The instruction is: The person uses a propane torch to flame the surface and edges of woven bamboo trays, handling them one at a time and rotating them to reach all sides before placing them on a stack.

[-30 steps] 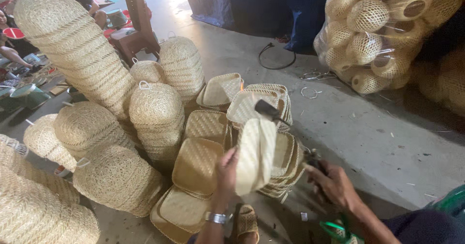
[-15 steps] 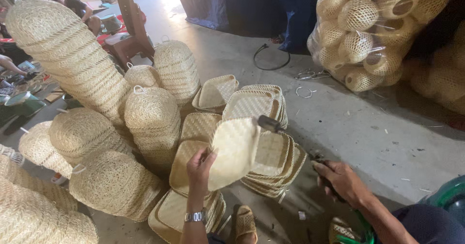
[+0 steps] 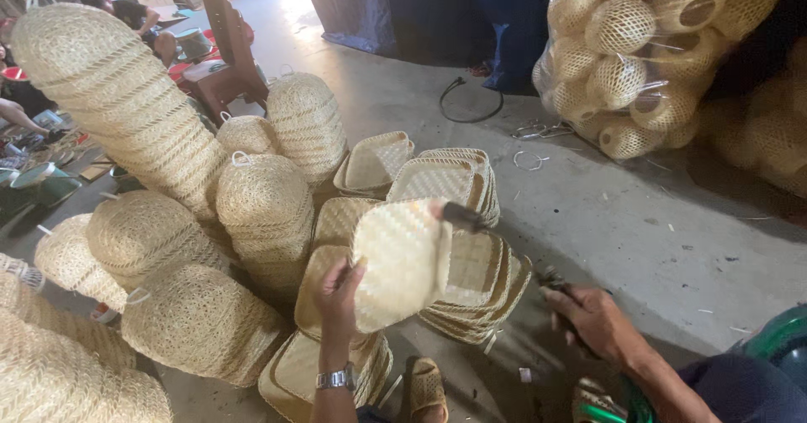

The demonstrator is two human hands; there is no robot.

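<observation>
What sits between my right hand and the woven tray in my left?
In the head view, a stack of square woven trays lies between the right hand and the woven tray held by the left hand.

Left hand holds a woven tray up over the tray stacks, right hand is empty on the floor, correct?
Not quite. The head view shows the right hand gripping a small dark tool, not empty. The rest holds: the left hand lifts a woven tray over the tray stacks.

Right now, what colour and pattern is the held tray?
Pale straw woven tray, checker plaiting; head view.
</observation>
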